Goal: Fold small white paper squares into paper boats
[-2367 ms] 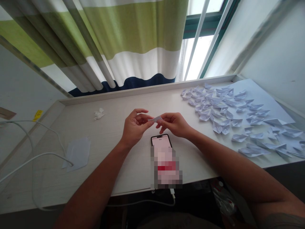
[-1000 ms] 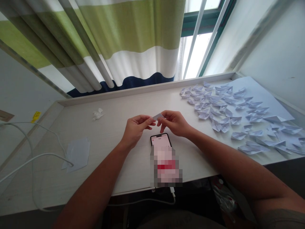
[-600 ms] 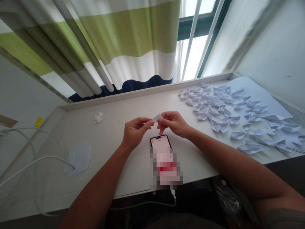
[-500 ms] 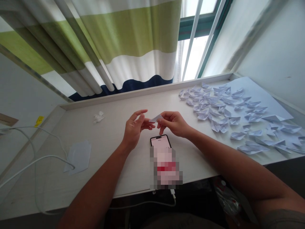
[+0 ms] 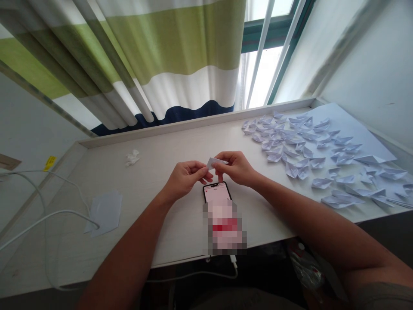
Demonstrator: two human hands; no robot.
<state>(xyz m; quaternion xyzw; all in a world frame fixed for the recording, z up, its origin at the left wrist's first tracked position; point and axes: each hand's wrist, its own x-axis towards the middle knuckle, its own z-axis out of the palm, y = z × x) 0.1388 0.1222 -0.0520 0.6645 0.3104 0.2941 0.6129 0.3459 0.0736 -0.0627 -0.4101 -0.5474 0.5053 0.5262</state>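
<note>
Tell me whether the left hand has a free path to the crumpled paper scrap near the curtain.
Probably yes: bare desk lies between the left hand and the crumpled scrap. But that hand now pinches the small folded paper with the right hand.

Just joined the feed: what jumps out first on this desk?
The crowd of folded paper boats covering the desk's right end. At centre, the left hand and right hand pinch a small folded paper piece between them, just above a phone lying at the desk's near edge.
</note>
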